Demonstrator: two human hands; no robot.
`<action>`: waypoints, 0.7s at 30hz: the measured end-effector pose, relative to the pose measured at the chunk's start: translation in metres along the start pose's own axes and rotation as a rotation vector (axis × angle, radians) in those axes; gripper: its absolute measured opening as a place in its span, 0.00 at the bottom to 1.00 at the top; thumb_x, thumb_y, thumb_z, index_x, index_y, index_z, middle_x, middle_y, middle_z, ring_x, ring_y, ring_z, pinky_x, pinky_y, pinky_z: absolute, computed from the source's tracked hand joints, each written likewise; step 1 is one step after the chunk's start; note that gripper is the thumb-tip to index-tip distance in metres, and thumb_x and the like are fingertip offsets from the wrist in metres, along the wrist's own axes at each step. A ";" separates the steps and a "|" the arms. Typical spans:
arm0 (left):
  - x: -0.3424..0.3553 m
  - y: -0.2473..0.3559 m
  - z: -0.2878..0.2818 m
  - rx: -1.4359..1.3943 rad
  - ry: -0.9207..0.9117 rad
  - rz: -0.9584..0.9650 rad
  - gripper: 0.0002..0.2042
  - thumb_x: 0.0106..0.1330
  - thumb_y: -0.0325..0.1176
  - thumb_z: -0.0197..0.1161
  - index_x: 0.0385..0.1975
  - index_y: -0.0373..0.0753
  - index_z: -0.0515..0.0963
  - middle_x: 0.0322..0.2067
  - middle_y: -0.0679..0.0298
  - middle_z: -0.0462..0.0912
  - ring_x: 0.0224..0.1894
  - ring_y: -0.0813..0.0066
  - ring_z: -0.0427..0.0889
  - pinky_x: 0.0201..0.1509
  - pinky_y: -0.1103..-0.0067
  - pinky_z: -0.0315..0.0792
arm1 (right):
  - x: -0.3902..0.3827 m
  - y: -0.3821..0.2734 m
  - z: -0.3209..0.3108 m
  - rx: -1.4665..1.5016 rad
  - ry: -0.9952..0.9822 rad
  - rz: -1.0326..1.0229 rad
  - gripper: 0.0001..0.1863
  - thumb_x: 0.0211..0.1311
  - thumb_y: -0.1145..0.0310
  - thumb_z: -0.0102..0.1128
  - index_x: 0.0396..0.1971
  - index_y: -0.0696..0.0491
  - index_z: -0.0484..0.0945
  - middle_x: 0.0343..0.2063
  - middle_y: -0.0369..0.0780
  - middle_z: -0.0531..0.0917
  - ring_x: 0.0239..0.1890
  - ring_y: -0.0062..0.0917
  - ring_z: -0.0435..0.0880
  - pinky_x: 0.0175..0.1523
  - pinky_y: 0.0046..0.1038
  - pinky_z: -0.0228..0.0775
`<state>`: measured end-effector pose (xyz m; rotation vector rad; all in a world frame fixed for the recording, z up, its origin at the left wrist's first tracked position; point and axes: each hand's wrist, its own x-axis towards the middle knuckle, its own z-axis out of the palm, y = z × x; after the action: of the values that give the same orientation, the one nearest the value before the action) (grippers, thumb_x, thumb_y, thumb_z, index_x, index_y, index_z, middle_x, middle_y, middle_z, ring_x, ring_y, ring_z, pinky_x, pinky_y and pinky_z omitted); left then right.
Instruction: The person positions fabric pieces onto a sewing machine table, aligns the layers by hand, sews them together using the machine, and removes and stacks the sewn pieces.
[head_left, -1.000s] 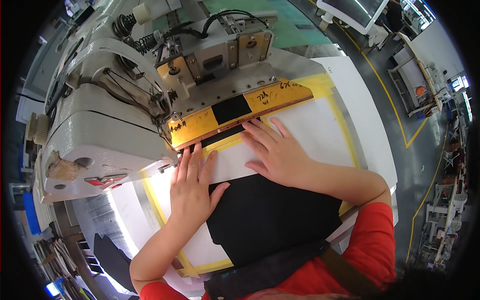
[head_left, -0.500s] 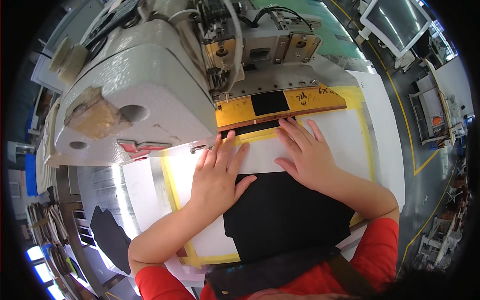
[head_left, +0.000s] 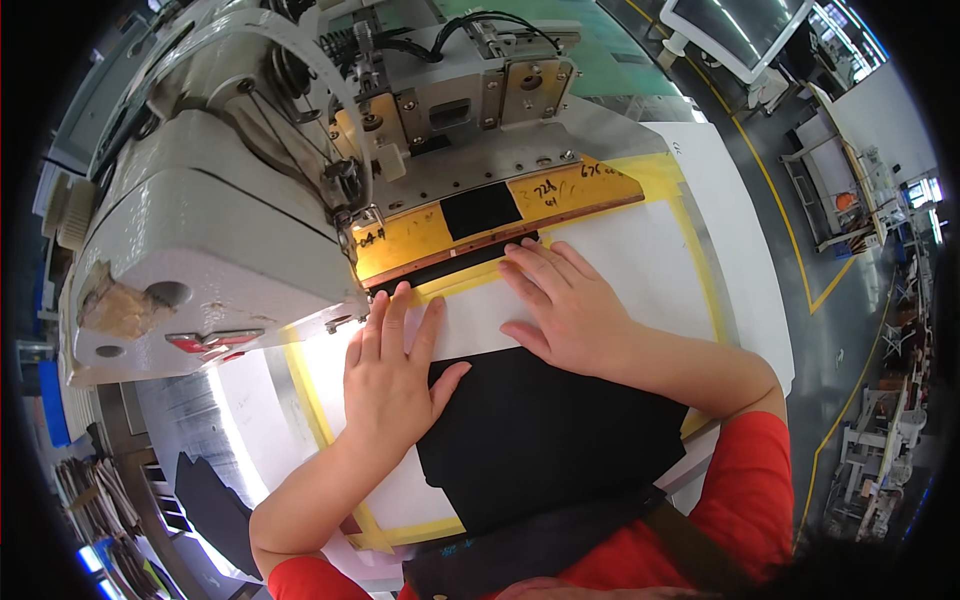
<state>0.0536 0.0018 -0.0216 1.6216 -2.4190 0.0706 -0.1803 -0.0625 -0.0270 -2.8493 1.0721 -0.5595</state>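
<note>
Both hands lie palm down at a sewing machine point(head_left: 200, 240). My left hand point(head_left: 392, 370) has its fingers spread, and their tips touch the left end of a narrow black strip point(head_left: 450, 262). At that strip's right end rest the fingertips of my right hand point(head_left: 565, 305), also spread. A yellow clamp plate point(head_left: 580, 192) with a brown front edge borders the strip's far side, and a black patch point(head_left: 481, 211) lies on it. Between my forearms a large black fabric piece point(head_left: 550, 430) spreads over the white work surface point(head_left: 640, 240). My left thumb is at the fabric's upper left edge.
Yellow tape point(head_left: 705, 270) frames the white surface. More black cut pieces point(head_left: 212, 510) lie at the lower left, near a stack of boards or folders point(head_left: 85, 500). A monitor point(head_left: 738, 32) stands at the far right, with a shelf rack point(head_left: 835, 200) beyond the aisle.
The whole view has shifted, so the machine and hands appear farther left. Both hands keep nearly the same place along the strip, fingers still spread.
</note>
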 end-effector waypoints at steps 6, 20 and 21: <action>0.005 0.001 -0.001 0.011 0.008 0.001 0.33 0.57 0.51 0.66 0.61 0.43 0.70 0.61 0.50 0.66 0.62 0.48 0.68 0.57 0.64 0.67 | 0.000 0.000 0.000 -0.064 0.010 -0.007 0.30 0.53 0.58 0.66 0.51 0.62 0.73 0.54 0.49 0.72 0.58 0.42 0.72 0.63 0.41 0.60; 0.008 0.000 -0.006 -0.099 0.096 0.146 0.27 0.53 0.41 0.70 0.53 0.39 0.73 0.57 0.54 0.72 0.59 0.54 0.72 0.58 0.66 0.66 | -0.038 -0.007 -0.060 0.414 -0.443 0.027 0.11 0.52 0.66 0.67 0.34 0.51 0.78 0.33 0.36 0.78 0.41 0.31 0.77 0.46 0.35 0.68; 0.006 0.005 -0.010 -0.270 0.089 0.219 0.25 0.52 0.41 0.71 0.50 0.39 0.75 0.52 0.56 0.75 0.53 0.56 0.76 0.53 0.68 0.68 | -0.037 -0.006 -0.059 0.417 -0.442 -0.032 0.10 0.52 0.66 0.67 0.33 0.50 0.78 0.32 0.35 0.77 0.41 0.31 0.77 0.45 0.35 0.68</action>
<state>0.0485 -0.0004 -0.0101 1.2108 -2.4064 -0.1384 -0.2230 -0.0290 0.0172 -2.4566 0.7325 -0.1164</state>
